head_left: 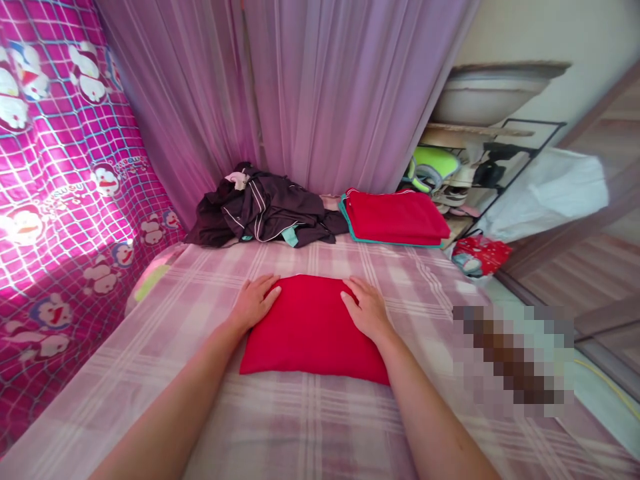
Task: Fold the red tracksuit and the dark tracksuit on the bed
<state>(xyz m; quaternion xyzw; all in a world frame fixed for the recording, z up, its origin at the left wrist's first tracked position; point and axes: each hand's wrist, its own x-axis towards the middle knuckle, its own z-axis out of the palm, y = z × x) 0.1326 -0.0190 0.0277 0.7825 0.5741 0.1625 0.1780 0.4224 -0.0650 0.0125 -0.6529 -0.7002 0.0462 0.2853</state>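
The red cloth [315,330] is touched at its 2 far corners by the left hand [255,303] and right hand [367,310], each grip released.

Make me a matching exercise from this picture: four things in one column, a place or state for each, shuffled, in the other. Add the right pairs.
Things
1. Front red cloth
2. Folded stack
3. Dark clothes
4. Purple curtain

Places and states
A. Crumpled in a heap
B. Hanging at the back
C. Touched by the left hand and right hand
D. Red on top, teal showing at its lower edge

Right pairs: 1-C, 2-D, 3-A, 4-B
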